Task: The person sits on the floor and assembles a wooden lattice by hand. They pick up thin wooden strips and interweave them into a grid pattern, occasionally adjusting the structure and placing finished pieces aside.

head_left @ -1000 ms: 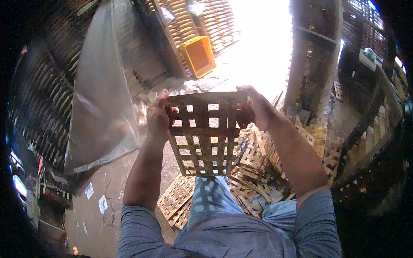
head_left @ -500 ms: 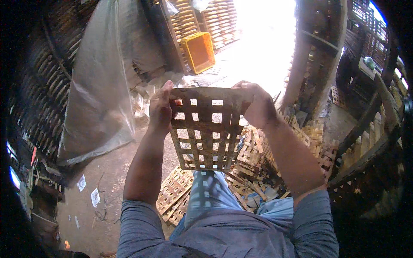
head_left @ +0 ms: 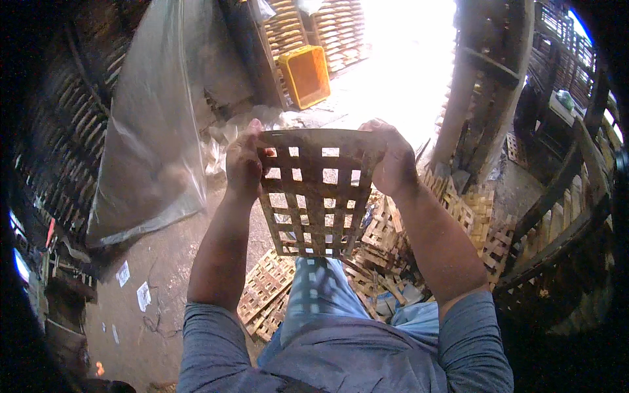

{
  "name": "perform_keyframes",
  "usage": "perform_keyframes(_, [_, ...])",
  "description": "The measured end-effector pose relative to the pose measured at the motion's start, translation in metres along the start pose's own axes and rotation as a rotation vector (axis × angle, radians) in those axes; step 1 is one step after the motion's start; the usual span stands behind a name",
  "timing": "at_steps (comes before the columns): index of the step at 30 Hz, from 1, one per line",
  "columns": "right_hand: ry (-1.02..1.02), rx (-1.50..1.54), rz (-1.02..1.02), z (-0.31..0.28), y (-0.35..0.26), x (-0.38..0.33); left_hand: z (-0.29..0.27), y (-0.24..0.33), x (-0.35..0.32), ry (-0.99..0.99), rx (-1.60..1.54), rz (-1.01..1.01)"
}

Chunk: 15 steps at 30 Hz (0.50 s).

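A woven bamboo lattice panel, brown and worn, with square gaps, hangs upright in front of my chest. My left hand grips its upper left corner, the thumb pointing up along the edge. At the upper right corner my right hand is closed around the rim, its fingers partly hidden behind the panel. Light shines through the gaps and casts a checkered pattern on my trousers. Below the panel, on the left, lies a small stack of similar lattice panels.
A heap of lattice panels spreads by my right leg. Clear plastic sheeting hangs at the left. Beside the bright doorway a yellow crate rests on its side. Paper scraps litter the floor. Curved wooden framing stands at the right.
The panel stays in both hands and has tilted slightly, so its gaps look larger and brighter. The view has shifted a little.
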State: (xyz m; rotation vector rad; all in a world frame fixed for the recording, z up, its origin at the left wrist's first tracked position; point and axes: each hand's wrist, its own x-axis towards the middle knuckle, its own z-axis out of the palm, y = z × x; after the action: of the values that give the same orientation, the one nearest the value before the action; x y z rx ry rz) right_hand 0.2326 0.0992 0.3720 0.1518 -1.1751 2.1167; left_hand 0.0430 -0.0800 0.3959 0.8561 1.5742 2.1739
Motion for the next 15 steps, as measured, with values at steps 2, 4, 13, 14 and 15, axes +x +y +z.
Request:
perform_keyframes(2, [-0.023, 0.006, -0.005, 0.013, -0.006, -0.005, -0.007, -0.002, 0.0, 0.034, 0.028, -0.045])
perform_keyframes(4, [-0.035, -0.014, -0.007, 0.015, -0.004, -0.007, -0.002, 0.0, -0.003, 0.048, 0.001, -0.008])
perform_keyframes(13, [-0.088, -0.591, -0.439, 0.0, 0.006, 0.0, -0.002, -0.004, -0.003, 0.021, -0.012, 0.083])
perform_keyframes(14, [-0.079, -0.457, -0.315, -0.004, 0.006, -0.001, -0.002, -0.004, -0.002, 0.03, -0.009, 0.104])
perform_keyframes(15, [-0.052, -0.312, -0.187, -0.009, 0.007, -0.001, -0.007, -0.008, 0.001, 0.023, -0.029, 0.104])
